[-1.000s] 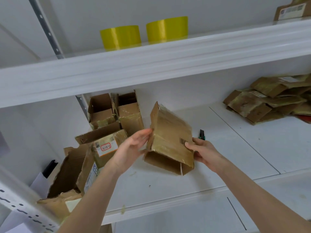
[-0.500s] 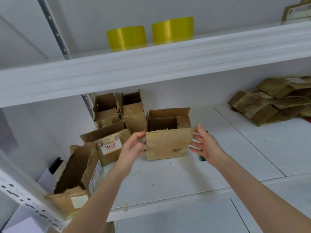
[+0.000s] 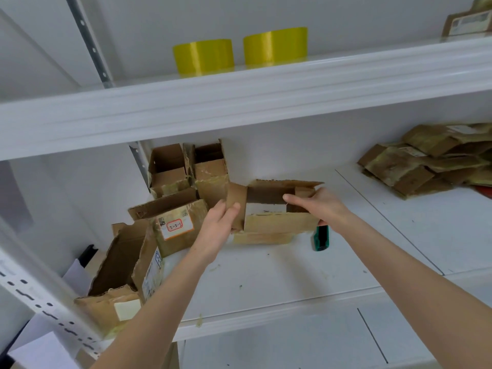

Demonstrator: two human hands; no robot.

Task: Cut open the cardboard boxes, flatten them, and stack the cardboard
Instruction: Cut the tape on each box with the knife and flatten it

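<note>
A small brown cardboard box (image 3: 277,222) stands open-topped in the middle of the white shelf (image 3: 266,275). My left hand (image 3: 219,225) pinches its left side flap, thumb in front and fingers behind. My right hand (image 3: 316,205) reaches over the box's right corner, fingers extended into the opening and touching the right wall. A green-handled cutter (image 3: 321,237) lies on the shelf just right of the box, partly hidden by my right wrist. A pile of flattened cardboard (image 3: 426,163) lies at the far right of the shelf.
Several opened boxes cluster at the left: two at the back (image 3: 186,171), one with a red "3-3-3" label (image 3: 175,227), one tipped at the front edge (image 3: 125,272). Two yellow tape rolls (image 3: 239,50) sit on the upper shelf. A perforated upright post (image 3: 40,302) runs along the lower left.
The box went from held tilted in the air to standing on the shelf. My left hand took hold of its left flap; my right hand moved over its top.
</note>
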